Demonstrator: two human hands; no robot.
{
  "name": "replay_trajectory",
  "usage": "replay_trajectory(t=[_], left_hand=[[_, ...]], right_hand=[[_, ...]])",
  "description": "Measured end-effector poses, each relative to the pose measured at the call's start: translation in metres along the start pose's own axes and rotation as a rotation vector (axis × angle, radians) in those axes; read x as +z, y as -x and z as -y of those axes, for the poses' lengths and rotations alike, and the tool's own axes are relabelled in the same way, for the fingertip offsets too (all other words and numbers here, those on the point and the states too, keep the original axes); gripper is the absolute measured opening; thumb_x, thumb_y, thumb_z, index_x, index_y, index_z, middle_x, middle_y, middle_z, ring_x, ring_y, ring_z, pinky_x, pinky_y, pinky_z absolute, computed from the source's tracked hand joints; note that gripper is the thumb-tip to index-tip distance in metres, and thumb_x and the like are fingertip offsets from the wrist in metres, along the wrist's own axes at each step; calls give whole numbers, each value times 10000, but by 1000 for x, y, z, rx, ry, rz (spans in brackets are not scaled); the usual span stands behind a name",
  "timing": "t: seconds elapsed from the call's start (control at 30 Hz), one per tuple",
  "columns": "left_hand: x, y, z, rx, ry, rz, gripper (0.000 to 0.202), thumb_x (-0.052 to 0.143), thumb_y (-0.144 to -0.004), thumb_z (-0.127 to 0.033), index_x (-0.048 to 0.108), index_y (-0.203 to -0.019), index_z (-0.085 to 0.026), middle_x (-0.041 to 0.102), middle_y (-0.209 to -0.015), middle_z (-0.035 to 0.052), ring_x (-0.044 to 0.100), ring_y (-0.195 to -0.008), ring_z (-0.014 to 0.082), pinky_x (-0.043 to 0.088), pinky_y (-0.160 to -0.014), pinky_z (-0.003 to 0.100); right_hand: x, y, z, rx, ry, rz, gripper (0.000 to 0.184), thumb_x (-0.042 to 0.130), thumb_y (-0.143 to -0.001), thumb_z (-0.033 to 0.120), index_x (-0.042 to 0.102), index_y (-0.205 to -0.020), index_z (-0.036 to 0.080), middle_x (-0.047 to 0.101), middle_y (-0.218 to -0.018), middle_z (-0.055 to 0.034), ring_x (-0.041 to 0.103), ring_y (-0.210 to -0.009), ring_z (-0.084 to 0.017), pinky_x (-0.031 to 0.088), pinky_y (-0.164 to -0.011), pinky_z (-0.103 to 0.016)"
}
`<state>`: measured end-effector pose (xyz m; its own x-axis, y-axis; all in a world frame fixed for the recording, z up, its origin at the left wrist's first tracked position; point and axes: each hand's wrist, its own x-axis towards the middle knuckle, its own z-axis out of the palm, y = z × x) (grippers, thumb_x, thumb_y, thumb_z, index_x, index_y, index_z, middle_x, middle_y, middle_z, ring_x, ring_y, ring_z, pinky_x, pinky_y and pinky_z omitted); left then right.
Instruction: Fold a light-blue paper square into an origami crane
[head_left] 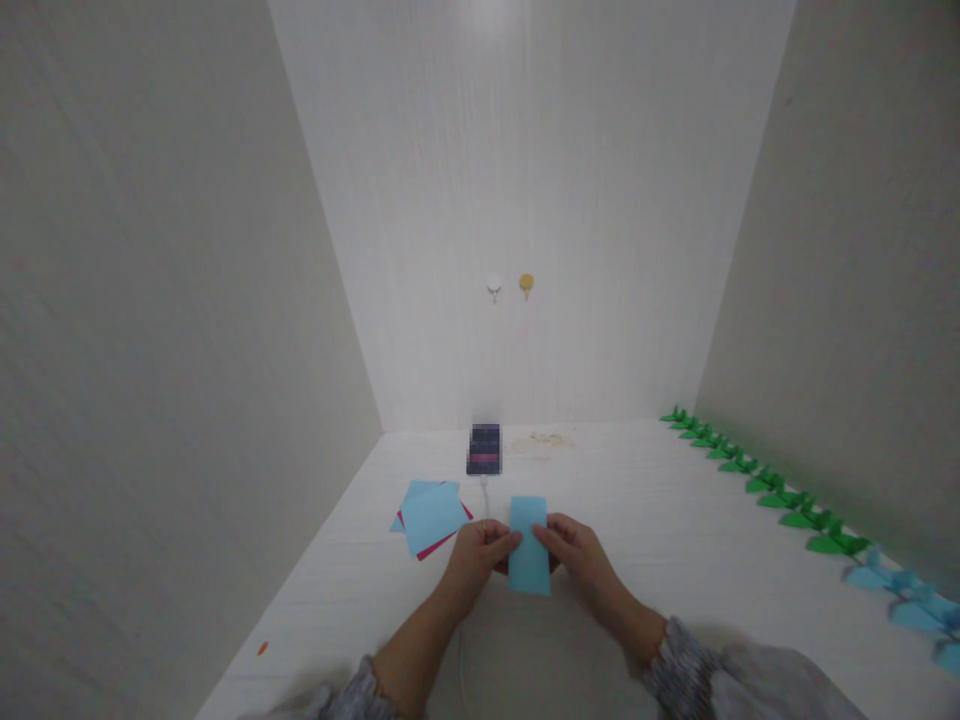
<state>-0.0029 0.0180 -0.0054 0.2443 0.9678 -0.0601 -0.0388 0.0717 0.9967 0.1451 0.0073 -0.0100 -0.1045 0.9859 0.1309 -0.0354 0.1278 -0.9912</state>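
A light blue paper (529, 565), a tall narrow rectangle that looks folded, is held up between both hands near the front of the white table. My left hand (480, 555) pinches its left edge, thumb on the near face. On the opposite edge my right hand (576, 550) grips it the same way, with the thumb in front and the other fingers partly hidden behind. Left of the hands lies a loose stack of square sheets (433, 518), light blue on top with red corners showing beneath.
Behind the hands lies a phone (484, 450) with a white cable (484, 495). Along the right wall runs a row of green folded-paper pieces (772, 490), then blue ones (911, 600). A small orange bit (262, 648) lies front left. Two hooks (526, 283) hang on the back wall.
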Motion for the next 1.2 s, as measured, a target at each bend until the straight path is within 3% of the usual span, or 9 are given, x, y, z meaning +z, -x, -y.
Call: replay_trajectory(t=[0.3,0.5,0.7,0.9,1.03,1.2], left_hand=[[0,1,0,-16,95,38,303,593,-563,-394,549,-675,-116,573,-558,10,523,-489,114,420,-507,254],[0,2,-1,-4,137,28,282,596,-557,-341,558,-717,-113,574,-567,14,520,-491,116,410,-513,258],[-2,2,0,19,160,30,223,584,-574,-305,551,-695,-121,536,-532,-14,482,-464,89,386,-484,227],[0,4,-1,14,186,71,287,518,-649,-380,550,-724,-104,554,-575,22,517,-510,105,408,-493,229],[1,8,-5,-11,174,114,403,442,-673,-472,559,-705,-88,578,-613,64,537,-510,125,410,-440,228],[0,8,-4,-39,82,182,371,534,-614,-431,579,-734,-83,596,-628,71,540,-484,116,392,-401,198]], right_hand=[[-3,1,-3,43,34,-6,284,546,-616,416,501,-534,148,502,-433,34,475,-408,-102,387,-411,-204],[-2,6,5,47,-94,90,319,554,-619,405,579,-789,136,573,-567,-4,500,-463,-113,402,-426,-215],[-2,10,10,-11,-138,147,264,537,-658,332,628,-812,138,590,-610,-14,488,-496,-101,395,-471,-222],[-3,10,8,-49,-75,69,234,524,-666,301,646,-810,163,615,-653,-24,487,-498,-103,408,-493,-238],[-5,8,3,-139,54,48,225,478,-696,256,639,-832,178,598,-671,-22,487,-507,-100,418,-492,-231],[-9,8,-1,-415,332,95,269,419,-728,184,610,-914,219,568,-687,-29,510,-614,-123,432,-562,-244]])
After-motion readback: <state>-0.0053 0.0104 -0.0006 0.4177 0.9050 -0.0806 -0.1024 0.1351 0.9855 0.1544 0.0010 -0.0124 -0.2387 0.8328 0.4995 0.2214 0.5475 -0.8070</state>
